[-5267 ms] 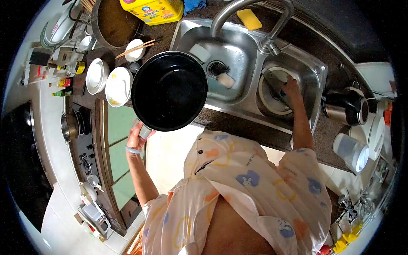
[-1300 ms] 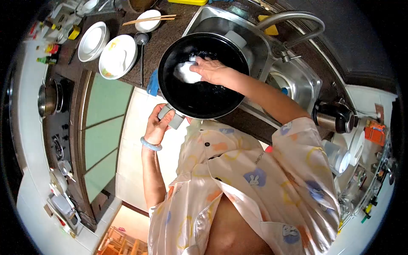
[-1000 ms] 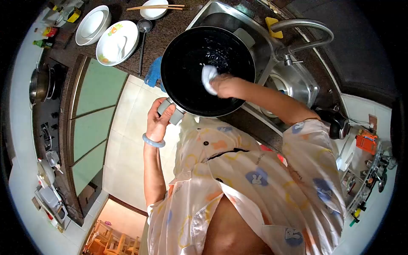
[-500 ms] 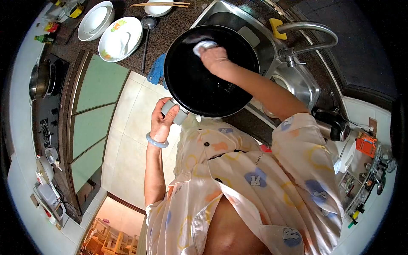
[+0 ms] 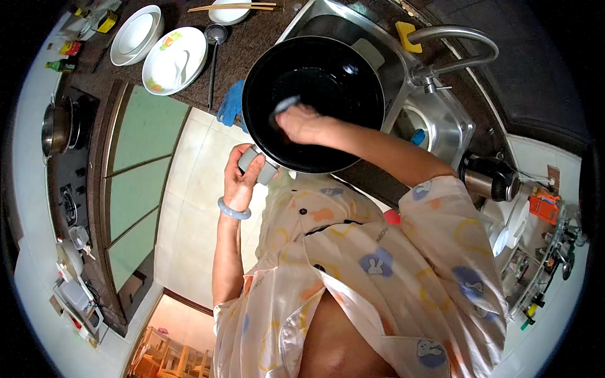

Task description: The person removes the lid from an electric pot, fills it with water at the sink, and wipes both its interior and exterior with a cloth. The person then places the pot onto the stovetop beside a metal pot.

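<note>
A black two-handled pan [image 5: 353, 120] with grey side handles is held tilted over the edge of the sink, its inside facing me. My left hand [image 5: 241, 177], with a pale bangle at the wrist, is closed round the near grey handle [image 5: 259, 169]. My right hand [image 5: 299, 124] reaches into the pan, its fingers closed on a small whitish cloth [image 5: 287, 107] against the inner surface at the lower left. Both the fingers and the cloth are smeared by motion. The far handle [image 5: 369, 54] sticks out above the sink.
The steel sink [image 5: 463, 126] has a faucet [image 5: 466, 39] and a yellow sponge [image 5: 407, 36] behind it. A blue cloth [image 5: 232, 104] hangs at the counter edge. Further left are a ladle [image 5: 215, 60], a patterned plate [image 5: 162, 62], white bowls [image 5: 135, 34] and chopsticks [image 5: 233, 7].
My right hand has moved with the cloth from the pan's upper part down and left across its inside. The pan's inside shows more depth now. My left hand keeps its grip.
</note>
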The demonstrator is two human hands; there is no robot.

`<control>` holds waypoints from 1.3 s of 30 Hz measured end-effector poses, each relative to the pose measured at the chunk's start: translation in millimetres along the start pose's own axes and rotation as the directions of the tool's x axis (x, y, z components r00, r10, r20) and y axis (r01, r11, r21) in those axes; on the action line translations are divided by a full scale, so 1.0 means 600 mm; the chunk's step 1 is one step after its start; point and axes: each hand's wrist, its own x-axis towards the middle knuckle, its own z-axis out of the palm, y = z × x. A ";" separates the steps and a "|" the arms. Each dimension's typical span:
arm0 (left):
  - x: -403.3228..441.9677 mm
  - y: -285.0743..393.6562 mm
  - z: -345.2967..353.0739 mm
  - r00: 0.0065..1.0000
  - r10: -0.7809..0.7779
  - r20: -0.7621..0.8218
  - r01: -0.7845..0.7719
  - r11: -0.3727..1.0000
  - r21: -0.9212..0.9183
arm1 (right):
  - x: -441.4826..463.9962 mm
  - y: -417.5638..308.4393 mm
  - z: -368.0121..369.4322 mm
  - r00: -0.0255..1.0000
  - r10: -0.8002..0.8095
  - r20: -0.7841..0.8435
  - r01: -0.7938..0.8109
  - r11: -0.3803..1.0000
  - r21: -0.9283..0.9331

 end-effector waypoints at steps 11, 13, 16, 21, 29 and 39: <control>0.001 -0.008 0.003 0.999 0.042 -0.030 -0.042 0.999 -0.016 | 0.023 0.141 0.062 0.947 0.299 -0.122 -0.319 0.921 -0.224; 0.004 -0.006 0.004 0.997 0.069 -0.030 -0.070 0.997 -0.012 | -0.010 0.103 0.065 0.990 0.143 0.005 -0.139 0.972 -0.189; 0.005 0.008 0.009 0.999 0.043 -0.003 -0.043 0.999 -0.001 | -0.021 0.029 0.039 0.962 -0.005 0.273 0.005 1.000 -0.001; 0.010 -0.016 -0.017 0.999 0.041 0.035 -0.044 0.996 0.081 | 0.057 0.019 0.059 0.934 -0.115 -0.337 0.259 0.869 0.422; 0.004 0.010 -0.007 0.997 -0.034 0.069 0.031 0.999 0.034 | -0.001 0.085 -0.044 0.939 0.203 -0.277 0.340 -0.432 0.836; 0.009 0.015 -0.018 0.990 -0.044 0.136 0.033 0.996 0.084 | 0.051 0.051 -0.080 0.850 0.510 -0.136 0.467 -0.606 0.643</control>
